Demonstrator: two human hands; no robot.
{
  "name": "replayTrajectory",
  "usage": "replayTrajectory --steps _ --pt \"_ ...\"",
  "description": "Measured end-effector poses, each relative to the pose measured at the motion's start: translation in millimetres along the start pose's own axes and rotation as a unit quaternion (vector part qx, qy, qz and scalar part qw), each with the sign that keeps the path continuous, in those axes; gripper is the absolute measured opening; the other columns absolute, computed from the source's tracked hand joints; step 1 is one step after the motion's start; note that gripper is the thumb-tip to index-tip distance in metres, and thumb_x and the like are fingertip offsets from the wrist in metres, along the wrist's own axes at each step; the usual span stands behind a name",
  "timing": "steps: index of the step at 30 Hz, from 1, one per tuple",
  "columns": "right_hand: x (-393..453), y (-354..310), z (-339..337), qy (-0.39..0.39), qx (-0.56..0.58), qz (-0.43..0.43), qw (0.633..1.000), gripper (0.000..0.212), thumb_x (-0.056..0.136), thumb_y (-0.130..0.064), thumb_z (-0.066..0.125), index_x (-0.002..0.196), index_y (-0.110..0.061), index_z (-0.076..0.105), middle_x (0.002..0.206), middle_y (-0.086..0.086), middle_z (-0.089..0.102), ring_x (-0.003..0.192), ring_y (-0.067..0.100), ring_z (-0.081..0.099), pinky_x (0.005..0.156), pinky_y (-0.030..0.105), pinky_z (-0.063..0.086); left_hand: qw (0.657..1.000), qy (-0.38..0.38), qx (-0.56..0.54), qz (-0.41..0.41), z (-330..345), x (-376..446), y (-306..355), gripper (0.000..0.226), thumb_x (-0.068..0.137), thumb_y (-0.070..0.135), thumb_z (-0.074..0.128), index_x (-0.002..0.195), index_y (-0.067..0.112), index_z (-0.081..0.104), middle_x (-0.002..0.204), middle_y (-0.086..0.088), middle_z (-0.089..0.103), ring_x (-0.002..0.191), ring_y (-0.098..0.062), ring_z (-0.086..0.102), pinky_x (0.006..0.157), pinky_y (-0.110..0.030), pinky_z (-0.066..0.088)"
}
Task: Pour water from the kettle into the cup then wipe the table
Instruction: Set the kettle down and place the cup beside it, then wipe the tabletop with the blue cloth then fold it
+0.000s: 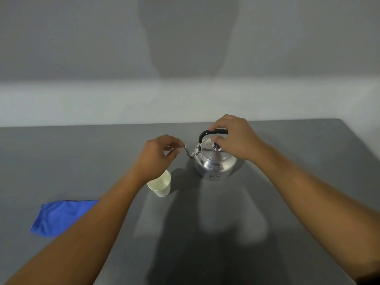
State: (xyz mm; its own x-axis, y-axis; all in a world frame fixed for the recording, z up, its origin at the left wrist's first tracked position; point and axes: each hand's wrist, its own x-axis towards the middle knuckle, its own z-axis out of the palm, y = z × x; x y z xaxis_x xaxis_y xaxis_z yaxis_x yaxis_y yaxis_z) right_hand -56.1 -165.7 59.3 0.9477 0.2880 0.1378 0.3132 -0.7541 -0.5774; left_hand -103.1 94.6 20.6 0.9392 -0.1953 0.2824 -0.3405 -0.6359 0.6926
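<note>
I see kettle (pixel 214 161) upright mid desk (pixel 287 202). R hand (pixel 234 138) wrapped on its black handle (pixel 213 133); L hand (pixel 159 155) pinching spout tip (pixel 185 146). Cup (pixel 160 184) near-left of kettle, under L wrist. Blue cloth (pixel 61 218) further left.

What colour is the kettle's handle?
Black, on a shiny silver kettle; the handle shows in the head view.

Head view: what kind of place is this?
Probably a bare staged tabletop, not a working kitchen: a plain grey table against a blank wall, holding only a kettle, a cup and a blue cloth.
</note>
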Motion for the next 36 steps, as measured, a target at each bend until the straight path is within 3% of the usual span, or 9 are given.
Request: replayTrajectory --steps 5,13,20,24,27,29,32,34,36 --pt "-18.1 -52.2 30.8 0.02 0.089 0.0 0.996 0.016 0.085 -0.019 0.075 0.098 -0.027 0.078 0.095 -0.012 0.071 0.086 -0.001 0.065 0.078 0.005 0.046 1.0 0.022 0.014 -0.017 -35.8 -52.2 -15.4 0.014 0.094 0.013 0.07 0.105 0.018 0.076 0.104 0.009 0.074 0.094 -0.002 0.07 0.088 -0.009 0.05" --pt "-63.9 -132.2 138.2 -0.041 0.186 0.028 0.981 0.017 0.083 -0.014 0.076 0.098 -0.02 0.079 0.081 -0.013 0.073 0.073 0.001 0.068 0.072 0.007 0.048 0.997 0.029 0.024 -0.067 -84.8 -136.3 -83.8 0.015 0.091 0.005 0.071 0.102 0.015 0.077 0.098 0.005 0.074 0.089 -0.006 0.07 0.086 -0.015 0.054" --pt "-75.3 -181.1 223.2 -0.083 0.178 0.106 0.975 0.018 0.084 -0.018 0.077 0.102 -0.022 0.077 0.078 -0.014 0.07 0.067 -0.005 0.062 0.067 0.0 0.043 0.981 -0.028 0.046 -0.187 -125.8 -195.5 -141.8 0.019 0.089 0.011 0.074 0.108 0.016 0.077 0.089 0.003 0.072 0.076 -0.013 0.065 0.071 -0.001 0.041" --pt "-88.3 -206.0 272.1 -0.135 0.177 0.165 0.961 0.038 0.087 -0.023 0.076 0.124 -0.016 0.068 0.095 -0.002 0.075 0.089 0.011 0.068 0.087 0.021 0.05 0.969 -0.057 0.093 -0.221 -147.0 -222.9 -178.5 0.033 0.082 0.01 0.08 0.114 0.015 0.075 0.106 -0.008 0.07 0.079 -0.016 0.059 0.075 -0.011 0.037" --pt "-90.0 -224.8 304.6 -0.167 0.176 0.229 0.943 0.057 0.089 -0.03 0.074 0.14 -0.009 0.056 0.117 0.007 0.073 0.111 0.023 0.067 0.098 0.03 0.048 0.963 -0.024 0.107 -0.245 -157.6 -239.9 -200.9 0.034 0.085 0.01 0.077 0.118 0.013 0.072 0.123 -0.011 0.063 0.102 -0.027 0.06 0.096 -0.022 0.04" --pt "-88.6 -239.6 322.6 -0.153 0.162 0.24 0.945 0.049 0.089 -0.029 0.073 0.129 -0.002 0.063 0.111 0.013 0.075 0.106 0.029 0.069 0.091 0.033 0.051 0.954 -0.007 0.128 -0.27 -163.1 -249.5 -213.5 0.04 0.086 0.013 0.075 0.125 0.014 0.068 0.134 -0.013 0.057 0.125 -0.034 0.053 0.112 -0.034 0.033" --pt "-85.1 -257.5 344.3 -0.123 0.164 0.253 0.946 0.018 0.088 -0.024 0.07 0.093 -0.007 0.07 0.083 0.008 0.071 0.079 0.029 0.066 0.065 0.027 0.045 0.939 -0.029 0.148 -0.31 -166.2 -258.3 -228.3 0.053 0.088 0.018 0.073 0.139 0.017 0.058 0.152 -0.017 0.045 0.143 -0.034 0.038 0.117 -0.035 0.019" --pt "-81.6 -265.4 355.0 -0.105 0.165 0.267 0.944 0.02 0.089 -0.025 0.069 0.075 -0.016 0.058 0.074 -0.001 0.062 0.077 0.027 0.062 0.061 0.025 0.04 0.93 -0.034 0.157 -0.331 -165.7 -261.5 -234.0 0.058 0.092 0.023 0.069 0.146 0.019 0.049 0.157 -0.018 0.04 0.144 -0.036 0.037 0.118 -0.038 0.019" --pt "-78.8 -268.9 362.8 -0.088 0.163 0.275 0.943 0.017 0.09 -0.024 0.07 0.078 -0.016 0.06 0.084 0.002 0.066 0.088 0.03 0.065 0.069 0.025 0.041 0.927 -0.022 0.164 -0.337 -163.9 -262.9 -236.9 0.06 0.096 0.025 0.065 0.15 0.017 0.043 0.152 -0.018 0.046 0.137 -0.039 0.044 0.115 -0.04 0.023"
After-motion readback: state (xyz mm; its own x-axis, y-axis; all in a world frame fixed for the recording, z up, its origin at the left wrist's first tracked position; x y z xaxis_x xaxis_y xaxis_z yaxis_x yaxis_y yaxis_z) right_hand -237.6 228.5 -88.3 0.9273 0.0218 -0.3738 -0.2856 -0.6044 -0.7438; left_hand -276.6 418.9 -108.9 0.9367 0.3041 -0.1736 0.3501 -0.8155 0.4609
